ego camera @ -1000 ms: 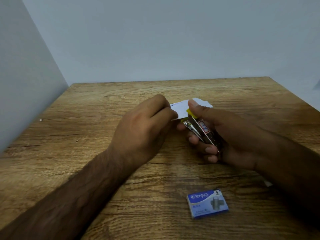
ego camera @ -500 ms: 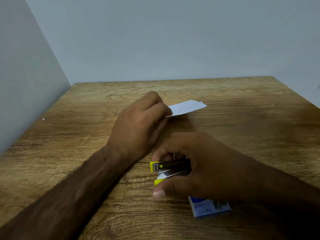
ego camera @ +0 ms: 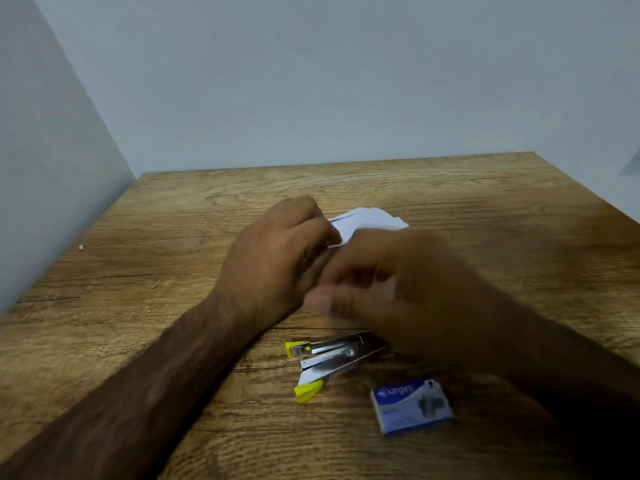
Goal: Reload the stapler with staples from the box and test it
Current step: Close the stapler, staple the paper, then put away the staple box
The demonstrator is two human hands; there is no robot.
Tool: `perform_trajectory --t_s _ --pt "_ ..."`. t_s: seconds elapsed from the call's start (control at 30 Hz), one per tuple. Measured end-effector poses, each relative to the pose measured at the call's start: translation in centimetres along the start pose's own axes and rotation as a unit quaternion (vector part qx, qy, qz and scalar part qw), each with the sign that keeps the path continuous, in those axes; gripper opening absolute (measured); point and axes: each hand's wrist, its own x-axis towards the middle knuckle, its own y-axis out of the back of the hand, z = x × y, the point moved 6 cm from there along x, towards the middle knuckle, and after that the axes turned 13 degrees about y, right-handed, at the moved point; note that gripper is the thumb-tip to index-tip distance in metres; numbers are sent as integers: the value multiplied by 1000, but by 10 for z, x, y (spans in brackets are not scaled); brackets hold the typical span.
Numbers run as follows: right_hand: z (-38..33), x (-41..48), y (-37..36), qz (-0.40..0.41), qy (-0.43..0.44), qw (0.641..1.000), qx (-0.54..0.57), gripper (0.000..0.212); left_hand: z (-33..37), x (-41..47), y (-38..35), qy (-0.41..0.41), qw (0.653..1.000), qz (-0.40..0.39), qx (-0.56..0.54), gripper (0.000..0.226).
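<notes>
Two bare hands are over the brown wood-grain table (ego camera: 180,271), meeting near its middle. The left hand (ego camera: 277,258) has its fingers curled in, and the fingertips pinch the near left corner of a small piece of white paper (ego camera: 372,219). The paper sticks out toward one o'clock from that hand. Whether it is one slip or a few layered ones, I cannot tell.

The right hand (ego camera: 412,292) is smeared with motion blur. It hangs close against the left hand, at its three o'clock, with the fingers bent. I cannot tell how far they are closed or whether they have hold of the paper's near edge, which it covers.

There is one stapler, silver metal with yellow-green plastic tips (ego camera: 329,358). It lies on the table at six o'clock from the hands, its arms splayed open toward nine o'clock. Its rear end is hidden behind the right wrist, and no finger shows around it.

One small blue-and-white cardboard staple box (ego camera: 412,407) lies flat just beside the stapler at its four o'clock, with a gap between them. Its print is too soft to read fully.

One tiny white speck (ego camera: 82,247) sits far out at nine o'clock, near the pale wall.
</notes>
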Motion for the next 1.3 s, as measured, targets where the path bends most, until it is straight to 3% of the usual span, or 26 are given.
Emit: perform_trajectory --t_s 0.07,0.1,0.23,0.3,0.73,1.07,1.3 --pt "14 1 24 39 -11 994 -105 28 0 0 -2 -1 1000 -15 -7 7" --pt "22 0 29 19 -25 988 -152 32 0 0 -4 0 1000 -26 -10 6" --pt "49 -13 21 -162 -99 954 -234 44 -3 -1 -16 12 995 -94 -19 9" --pt "52 -14 20 -185 -120 950 -220 45 -5 -1 -19 16 992 -126 -24 13" --pt "90 -60 78 -158 -237 913 -293 45 63 52 -86 13 957 -276 85 34" --pt "131 -129 145 -85 -321 895 -298 38 147 105 -149 -25 934 -335 119 39" --pt "170 -123 171 -88 -363 886 -274 35 154 142 -179 -7 933 -341 117 39"
